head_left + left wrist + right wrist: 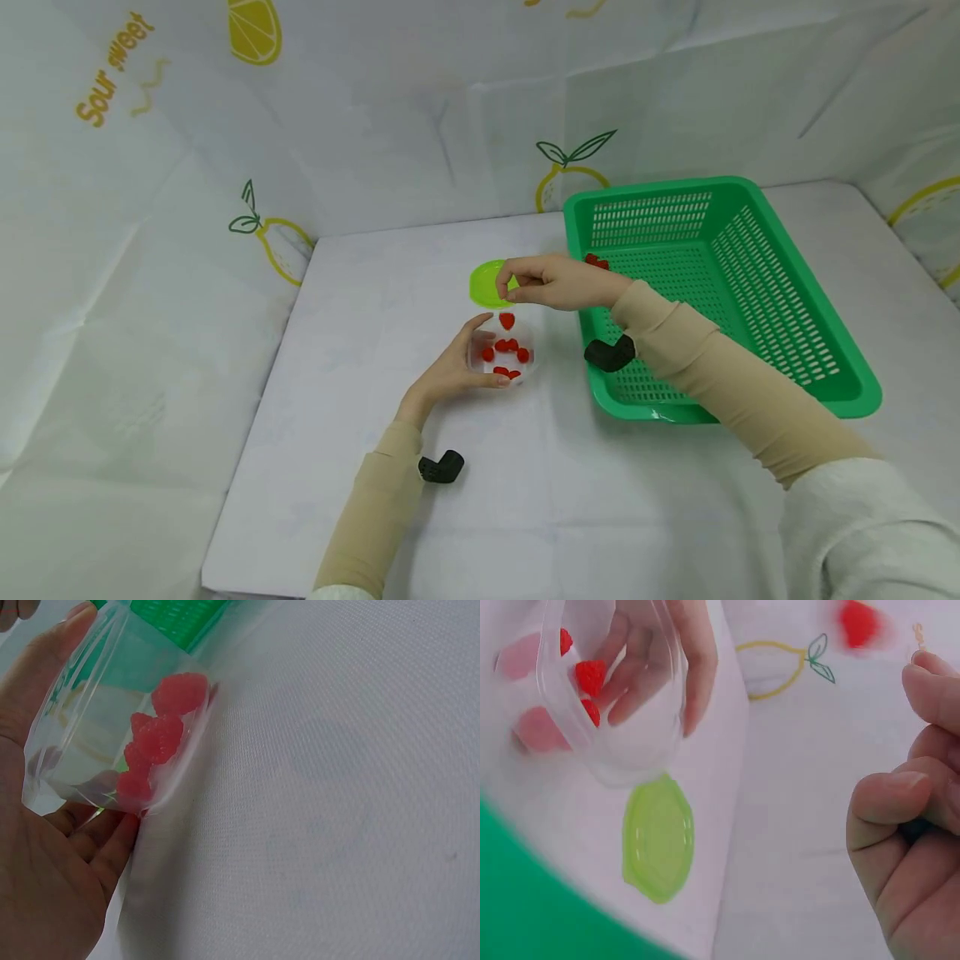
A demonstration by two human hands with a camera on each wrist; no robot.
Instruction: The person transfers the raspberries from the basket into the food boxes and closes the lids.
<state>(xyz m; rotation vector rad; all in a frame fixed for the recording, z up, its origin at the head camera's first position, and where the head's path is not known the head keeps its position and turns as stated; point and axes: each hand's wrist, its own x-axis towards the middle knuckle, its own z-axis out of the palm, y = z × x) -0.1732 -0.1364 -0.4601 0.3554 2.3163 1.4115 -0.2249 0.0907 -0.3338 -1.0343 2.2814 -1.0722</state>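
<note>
My left hand (450, 367) holds a clear plastic container (97, 712) on the table, thumb on one side and fingers round the other. Several red raspberries (161, 739) lie in its bottom. Above the far side of the container my right hand (558, 282) hovers with bent fingers, thumb and fingertip apart. A single raspberry (507, 320) hangs in the air below that hand; in the right wrist view this raspberry (859, 624) is blurred and clear of the fingertips. Just behind the container lies a yellow-green lid (658, 840), partly covered by the right hand in the head view.
To the right stands a large green basket (817, 275), with red pieces (597, 262) near its left wall; the right forearm passes over it. A white cloth with lemon prints hangs behind the white table (360, 333). Each wrist carries a black camera mount (442, 467).
</note>
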